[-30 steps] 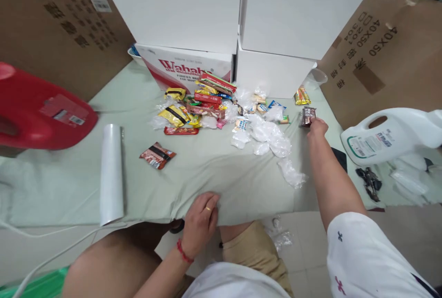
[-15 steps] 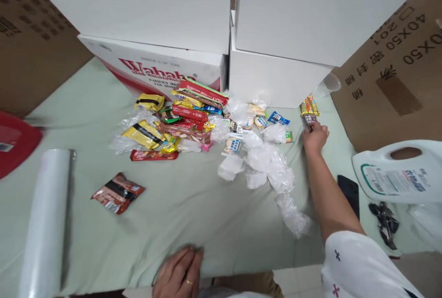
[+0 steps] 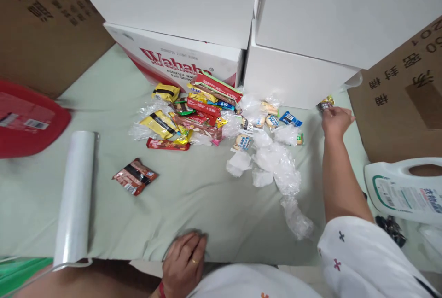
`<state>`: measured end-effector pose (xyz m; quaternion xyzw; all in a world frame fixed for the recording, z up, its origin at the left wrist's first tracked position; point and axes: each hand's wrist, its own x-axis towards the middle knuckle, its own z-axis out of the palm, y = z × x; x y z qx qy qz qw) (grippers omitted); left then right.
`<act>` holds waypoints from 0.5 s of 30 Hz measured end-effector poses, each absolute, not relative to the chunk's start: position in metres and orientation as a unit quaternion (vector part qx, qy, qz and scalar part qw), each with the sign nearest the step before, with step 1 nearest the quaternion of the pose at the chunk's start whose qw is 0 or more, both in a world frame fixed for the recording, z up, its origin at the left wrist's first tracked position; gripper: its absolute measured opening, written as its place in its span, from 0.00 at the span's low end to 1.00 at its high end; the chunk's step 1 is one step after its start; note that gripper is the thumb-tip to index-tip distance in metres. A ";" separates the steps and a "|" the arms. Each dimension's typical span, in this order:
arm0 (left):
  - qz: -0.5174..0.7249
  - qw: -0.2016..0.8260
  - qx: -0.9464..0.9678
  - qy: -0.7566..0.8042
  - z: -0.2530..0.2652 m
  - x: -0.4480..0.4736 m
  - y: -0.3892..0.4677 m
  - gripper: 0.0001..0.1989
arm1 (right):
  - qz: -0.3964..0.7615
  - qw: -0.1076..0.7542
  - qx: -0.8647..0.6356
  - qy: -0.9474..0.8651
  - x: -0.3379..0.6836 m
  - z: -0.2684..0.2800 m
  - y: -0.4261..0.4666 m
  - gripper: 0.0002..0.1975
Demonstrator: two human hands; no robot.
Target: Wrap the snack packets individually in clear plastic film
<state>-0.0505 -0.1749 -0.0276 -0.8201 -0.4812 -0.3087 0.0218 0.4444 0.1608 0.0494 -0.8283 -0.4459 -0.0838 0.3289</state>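
Observation:
At the far right of the cloth, my right hand reaches out with its fingers closed on a small dark brown snack packet. A bit of yellow wrapper shows just behind it, partly covered by the fingers. By the front edge rests my left hand, its fingers curled together; anything inside them is hidden. Between the hands lie crumpled clear plastic bags. Nearest the right hand are a blue packet and a green-ended packet.
A heap of wrapped snacks leans against a Wahaha carton. A brown packet and a plastic film roll lie left. White boxes and brown cardboard border the back and right, near a white jug.
The view has shifted, so things appear farther right. My right hand now covers more of the brown and yellow packets. The left hand stays at the front edge.

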 end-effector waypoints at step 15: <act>-0.439 -0.256 -0.697 -0.506 0.005 -0.049 -0.171 0.11 | 0.242 0.296 -0.621 -0.684 0.228 0.071 -0.001 0.10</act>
